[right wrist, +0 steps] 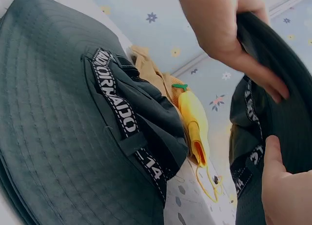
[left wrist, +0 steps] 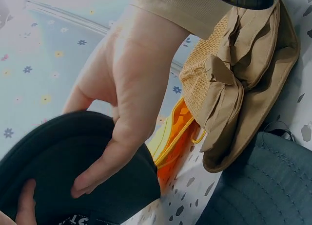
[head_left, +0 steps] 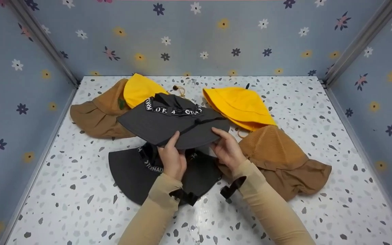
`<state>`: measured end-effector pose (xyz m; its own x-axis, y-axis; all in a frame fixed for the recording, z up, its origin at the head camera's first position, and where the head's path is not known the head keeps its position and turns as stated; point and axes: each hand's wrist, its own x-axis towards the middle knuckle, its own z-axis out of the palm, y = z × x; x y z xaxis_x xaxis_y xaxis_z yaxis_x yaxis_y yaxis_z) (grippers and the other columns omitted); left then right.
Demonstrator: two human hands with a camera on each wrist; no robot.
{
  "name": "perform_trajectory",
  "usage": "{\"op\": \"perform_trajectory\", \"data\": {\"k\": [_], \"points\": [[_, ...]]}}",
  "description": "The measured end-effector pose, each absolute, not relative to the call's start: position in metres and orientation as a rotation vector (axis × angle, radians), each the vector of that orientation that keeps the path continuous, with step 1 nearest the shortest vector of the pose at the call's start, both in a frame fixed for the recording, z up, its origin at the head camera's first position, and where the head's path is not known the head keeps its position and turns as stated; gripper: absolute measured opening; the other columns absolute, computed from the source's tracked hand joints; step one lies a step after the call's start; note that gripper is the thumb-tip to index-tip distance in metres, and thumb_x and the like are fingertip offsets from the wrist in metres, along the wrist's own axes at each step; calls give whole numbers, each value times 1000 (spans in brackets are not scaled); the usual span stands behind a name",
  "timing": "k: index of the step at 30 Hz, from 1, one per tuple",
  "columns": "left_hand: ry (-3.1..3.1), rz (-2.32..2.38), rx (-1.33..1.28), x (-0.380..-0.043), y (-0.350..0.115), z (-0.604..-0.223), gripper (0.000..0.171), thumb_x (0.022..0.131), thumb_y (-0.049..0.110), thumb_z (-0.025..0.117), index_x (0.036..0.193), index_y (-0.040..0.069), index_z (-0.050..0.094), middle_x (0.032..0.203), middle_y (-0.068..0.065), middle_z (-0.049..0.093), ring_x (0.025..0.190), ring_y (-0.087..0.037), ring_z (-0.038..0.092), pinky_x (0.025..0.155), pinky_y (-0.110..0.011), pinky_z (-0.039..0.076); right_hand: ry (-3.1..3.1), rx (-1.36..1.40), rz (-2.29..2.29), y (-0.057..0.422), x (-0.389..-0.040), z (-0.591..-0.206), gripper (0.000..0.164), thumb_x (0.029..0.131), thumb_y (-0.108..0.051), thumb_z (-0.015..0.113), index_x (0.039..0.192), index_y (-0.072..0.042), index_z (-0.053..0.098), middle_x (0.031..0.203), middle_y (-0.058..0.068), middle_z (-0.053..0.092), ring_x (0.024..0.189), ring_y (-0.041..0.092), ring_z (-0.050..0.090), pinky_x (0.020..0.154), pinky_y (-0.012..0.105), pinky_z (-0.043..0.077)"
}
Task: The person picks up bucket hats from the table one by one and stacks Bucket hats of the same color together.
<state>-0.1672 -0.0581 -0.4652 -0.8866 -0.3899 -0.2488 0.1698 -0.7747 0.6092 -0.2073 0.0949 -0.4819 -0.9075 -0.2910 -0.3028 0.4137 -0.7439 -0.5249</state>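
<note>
You hold one charcoal wide-brimmed hat (head_left: 148, 120) by its near brim (head_left: 196, 141); crown (head_left: 174, 101) crumpled; white-lettered band (head_left: 173, 112) round it; dark strap (head_left: 198, 121) across brim.

Flowered blue walls (head_left: 196, 30), speckled surface (head_left: 66, 211)

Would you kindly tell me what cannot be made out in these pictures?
Head view: the middle lettering of the lower hat, hidden by the left hand.
Head view: part of the left yellow hat, covered by the held hat.
Left wrist view: some of the held hat's lettering, cut off by the bottom edge.
Right wrist view: part of the held hat's brim, cut off by the right edge.
</note>
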Motion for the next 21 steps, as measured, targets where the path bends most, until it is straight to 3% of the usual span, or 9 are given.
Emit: {"op": "perform_trajectory", "data": {"k": [6,17,21], "points": [[-814,-2677,533,-164,-65,-465,55,95,-8,52,142,17,40,130,-6,52,112,-19,61,103,-38,50,804,360,-2615,102,-209,-484,26,103,-8,47,128,-5,50,104,8,72,94,18,69,86,30,55],[-861,-2726,564,-160,-75,-466,49,92,-11,52,133,15,47,122,-4,54,104,-18,62,94,-36,54,774,497,-2720,127,-212,-495,14,102,-12,53,110,-3,60,93,8,72,83,17,71,75,26,59],[-882,-2756,557,-159,-77,-467,47,91,-11,52,130,14,47,117,-4,54,99,-17,62,89,-33,55,815,504,-2768,137,-213,-495,26,101,-12,55,126,-4,55,102,8,72,89,16,72,82,26,58]]}}
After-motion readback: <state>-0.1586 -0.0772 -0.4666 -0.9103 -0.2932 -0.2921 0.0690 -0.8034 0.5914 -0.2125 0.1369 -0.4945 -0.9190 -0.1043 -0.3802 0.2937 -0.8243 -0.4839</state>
